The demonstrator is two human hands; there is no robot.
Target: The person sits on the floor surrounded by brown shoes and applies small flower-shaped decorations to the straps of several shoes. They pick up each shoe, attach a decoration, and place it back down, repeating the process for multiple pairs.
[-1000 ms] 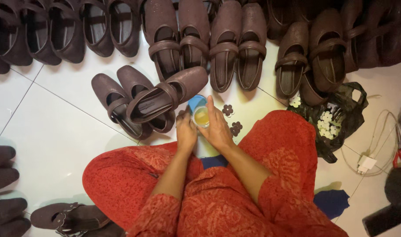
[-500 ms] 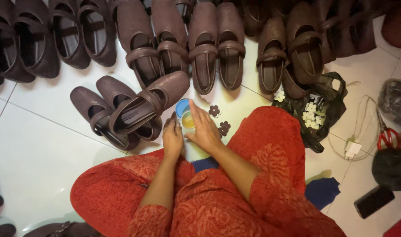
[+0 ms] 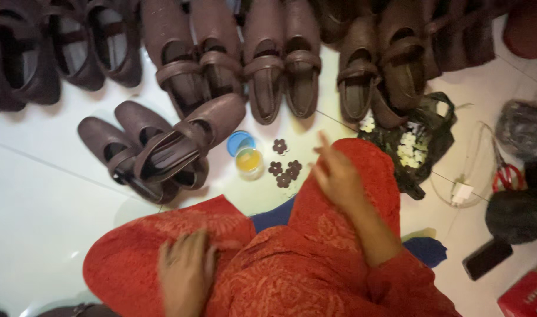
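Observation:
I sit on a white tiled floor in red patterned clothing. My left hand (image 3: 186, 271) rests blurred on my left knee and holds nothing. My right hand (image 3: 335, 170) hovers over my right knee with its fingers apart, empty. A small clear jar of yellow liquid (image 3: 249, 161) stands on the floor in front of me, with its blue lid (image 3: 239, 141) just behind it. Several small brown flower-shaped pieces (image 3: 284, 169) lie to the right of the jar. Three brown strap shoes (image 3: 163, 149) are piled to the left of the jar.
A row of brown strap shoes (image 3: 280, 70) lines the far side. A dark bag with white flower pieces (image 3: 410, 148) lies at right, with a wire loop and white tag (image 3: 461, 191), red-handled scissors (image 3: 507, 175), a dark phone (image 3: 486, 258) and a red box (image 3: 524, 296). Blue cloth (image 3: 424, 249) lies under me.
Both hands have left the jar and pulled back: the left to my left knee, the right above my right knee. The jar and lid now stand alone on the floor.

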